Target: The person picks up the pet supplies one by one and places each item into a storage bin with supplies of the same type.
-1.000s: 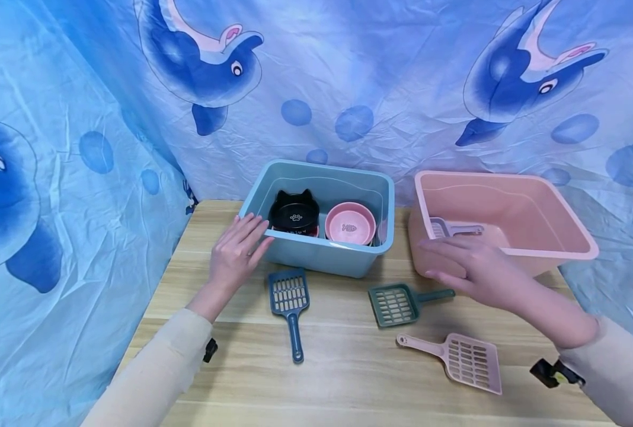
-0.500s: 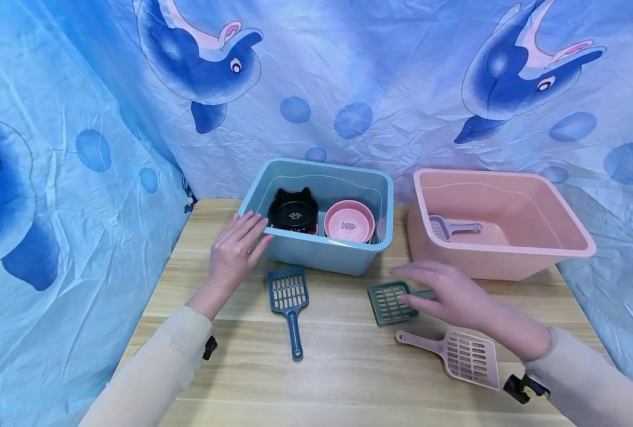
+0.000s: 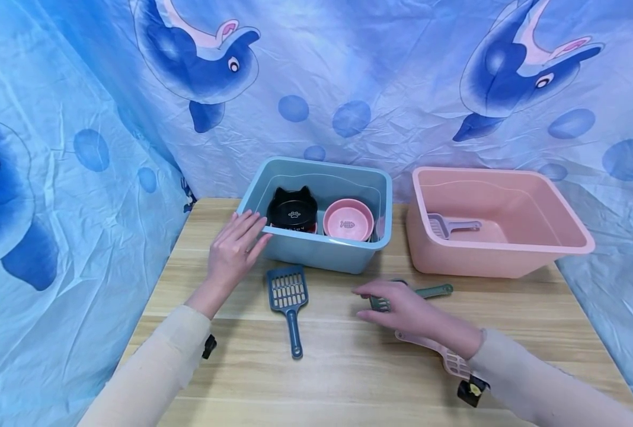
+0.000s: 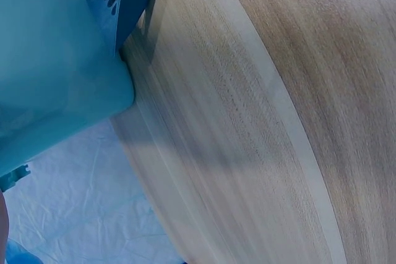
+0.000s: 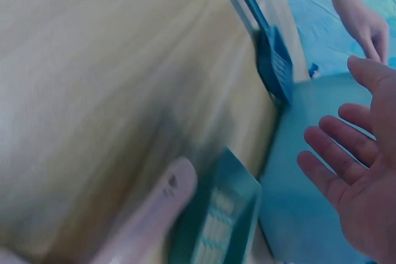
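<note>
My left hand (image 3: 233, 246) rests on the left front corner of a light blue bin (image 3: 316, 254), its fingers lying over the rim. Inside that bin are a black cat-eared bowl (image 3: 294, 212) and a pink bowl (image 3: 348, 221) with a fish print. Fingers extended and holding nothing, my right hand (image 3: 402, 307) hovers over a green litter scoop (image 3: 435, 291), partly hiding it. A pink litter scoop (image 3: 455, 363) lies under my right forearm, half covered by it. On the table below the blue bin is a blue litter scoop (image 3: 290, 299), handle toward me.
At the right stands a pink bin (image 3: 500, 261) with a small lilac scoop (image 3: 457, 226) inside. Both bins stand on a wooden table (image 3: 316, 391), close to a blue dolphin-print cloth (image 3: 391, 71) at the back. The same cloth hangs at the left.
My right hand has moved left and toward me, from the front of the pink bin to above the green litter scoop. My left hand has stayed on the blue bin's rim.
</note>
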The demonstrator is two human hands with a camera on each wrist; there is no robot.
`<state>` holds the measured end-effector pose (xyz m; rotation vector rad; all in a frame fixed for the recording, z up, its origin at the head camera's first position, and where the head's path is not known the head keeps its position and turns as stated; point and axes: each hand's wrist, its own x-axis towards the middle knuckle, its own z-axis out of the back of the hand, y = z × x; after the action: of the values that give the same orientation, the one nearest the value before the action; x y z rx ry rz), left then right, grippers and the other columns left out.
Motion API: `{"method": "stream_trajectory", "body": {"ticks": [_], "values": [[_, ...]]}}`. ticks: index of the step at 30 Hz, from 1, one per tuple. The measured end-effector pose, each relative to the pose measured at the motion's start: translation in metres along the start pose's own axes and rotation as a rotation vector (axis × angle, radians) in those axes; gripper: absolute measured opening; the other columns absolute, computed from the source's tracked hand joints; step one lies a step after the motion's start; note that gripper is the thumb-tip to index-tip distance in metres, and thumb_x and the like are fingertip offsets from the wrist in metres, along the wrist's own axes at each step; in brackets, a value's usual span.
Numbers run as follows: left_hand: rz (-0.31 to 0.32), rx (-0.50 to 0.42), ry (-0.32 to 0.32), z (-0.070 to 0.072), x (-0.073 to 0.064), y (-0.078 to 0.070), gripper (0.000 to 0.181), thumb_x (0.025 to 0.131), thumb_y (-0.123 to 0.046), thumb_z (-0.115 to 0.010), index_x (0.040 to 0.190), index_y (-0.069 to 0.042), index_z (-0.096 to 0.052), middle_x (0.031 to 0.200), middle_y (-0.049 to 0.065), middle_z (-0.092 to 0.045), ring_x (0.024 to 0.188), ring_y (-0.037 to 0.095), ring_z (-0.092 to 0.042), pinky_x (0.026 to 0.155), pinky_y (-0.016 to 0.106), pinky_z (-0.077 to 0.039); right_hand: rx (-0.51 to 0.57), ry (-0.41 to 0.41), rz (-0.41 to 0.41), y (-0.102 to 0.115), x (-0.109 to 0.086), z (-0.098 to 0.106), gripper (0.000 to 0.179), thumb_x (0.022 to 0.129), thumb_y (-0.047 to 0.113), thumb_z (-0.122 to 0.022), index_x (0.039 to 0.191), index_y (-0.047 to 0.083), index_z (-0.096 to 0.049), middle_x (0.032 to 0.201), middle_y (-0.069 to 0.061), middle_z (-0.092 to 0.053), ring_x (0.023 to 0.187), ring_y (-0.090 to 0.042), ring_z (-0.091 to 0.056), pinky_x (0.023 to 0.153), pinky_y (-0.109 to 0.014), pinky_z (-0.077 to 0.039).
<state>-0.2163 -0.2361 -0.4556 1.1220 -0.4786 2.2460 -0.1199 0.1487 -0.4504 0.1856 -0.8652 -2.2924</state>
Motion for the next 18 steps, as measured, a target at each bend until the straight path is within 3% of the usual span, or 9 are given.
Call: {"method": "stream_trajectory", "body": {"ticks": [7, 18], "values": [[-0.005, 0.003, 0.005, 0.000, 0.001, 0.000, 0.040, 0.093, -0.023, -0.082, 0.127, -0.003, -0.076, 0.128, 0.021, -0.075, 0.125, 0.042, -0.069, 0.115, 0.057, -0.051, 0.027, 0.079, -0.035, 0.001, 0.017, -0.030, 0.054, 0.104, 0.047, -0.069, 0.146, 0.013, -0.066, 0.146, 0.000, -0.067, 0.135, -0.021, -0.063, 0.113, -0.049, -0.054], [-0.003, 0.006, -0.002, -0.001, 0.002, 0.001, 0.038, 0.105, -0.034, -0.070, 0.127, -0.004, -0.076, 0.127, 0.021, -0.075, 0.124, 0.042, -0.070, 0.114, 0.057, -0.052, 0.024, 0.102, -0.035, 0.011, 0.042, -0.075, 0.056, 0.103, 0.047, -0.071, 0.148, 0.015, -0.064, 0.147, 0.001, -0.066, 0.139, -0.019, -0.059, 0.119, -0.045, -0.049]]}}
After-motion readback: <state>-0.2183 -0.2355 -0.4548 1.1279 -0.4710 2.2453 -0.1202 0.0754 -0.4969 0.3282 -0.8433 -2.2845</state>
